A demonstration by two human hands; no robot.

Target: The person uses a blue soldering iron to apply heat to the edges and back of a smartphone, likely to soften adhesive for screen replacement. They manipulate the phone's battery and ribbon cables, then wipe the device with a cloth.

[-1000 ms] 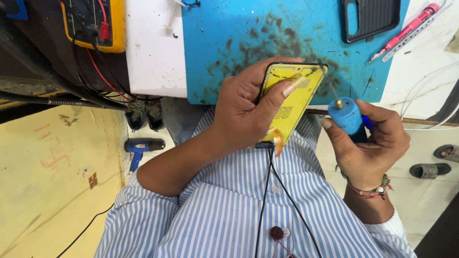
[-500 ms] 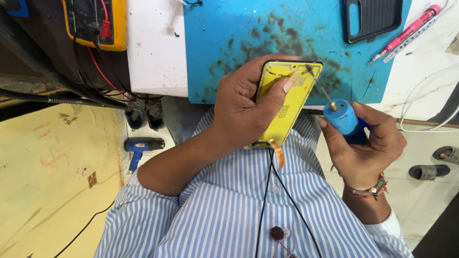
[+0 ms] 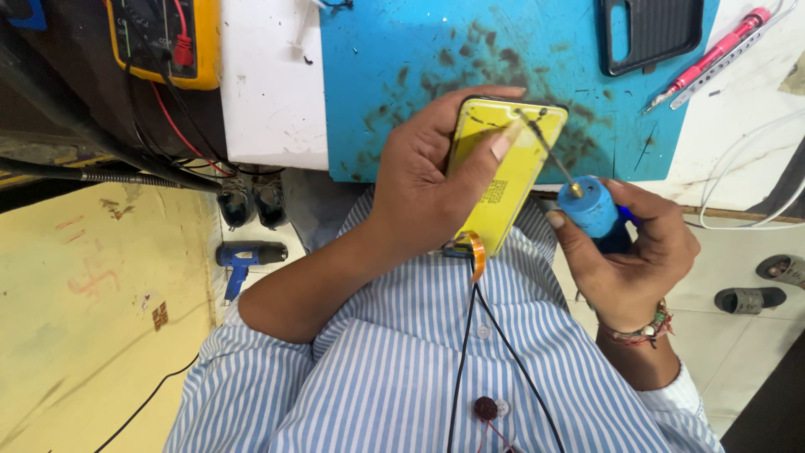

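Phone sits in your left hand, back open and yellow inside, tilted, top end over the near edge of the blue mat, lower end above your striped shirt. Left fingers wrap the phone's left side, thumb lying across the yellow face. An orange flex strip curls off the bottom end. Your right hand is closed around a blue-handled screwdriver; its thin shaft runs up-left, tip at the phone's top edge, probably on a screw, too small to confirm. Two black leads run down from the phone's lower end over your shirt. On the bench: yellow multimeter top left with a red lead, black phone case top right on the mat, pink pen and tweezers just beside it on the white top. Blue drill lies on the floor, left.
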